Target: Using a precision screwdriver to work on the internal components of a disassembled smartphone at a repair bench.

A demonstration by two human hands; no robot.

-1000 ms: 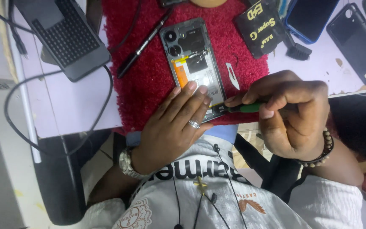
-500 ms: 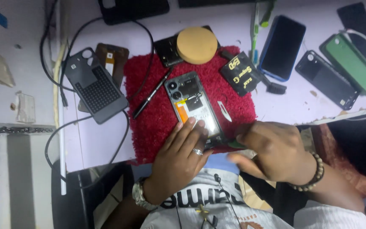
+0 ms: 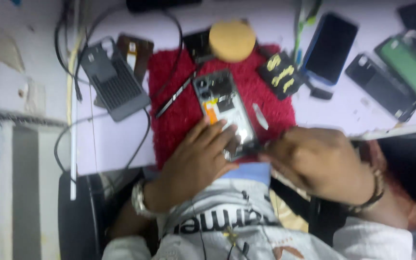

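An opened phone (image 3: 221, 106) with its back cover off lies on a red fuzzy mat (image 3: 176, 123); a circuit board and an orange strip show inside. My left hand (image 3: 196, 161), with a ring and a wristwatch, presses its fingers flat on the phone's near end. My right hand (image 3: 321, 161), wearing a bead bracelet, is closed around a thin tool (image 3: 255, 150) whose tip meets the phone's near right corner. The picture is blurred, so the tool's tip is unclear.
On the mat lie a black pen-like tool (image 3: 174, 96), a small metal piece (image 3: 260, 116), a tan round disc (image 3: 232, 41) and a black packet (image 3: 280, 74). Several phones (image 3: 331, 48) sit at the right. A grey cabled device (image 3: 114, 82) sits at the left.
The view has lifted and pulled back, showing more of the tabletop. Both hands stay on the phone's near end, the right one still around the tool.
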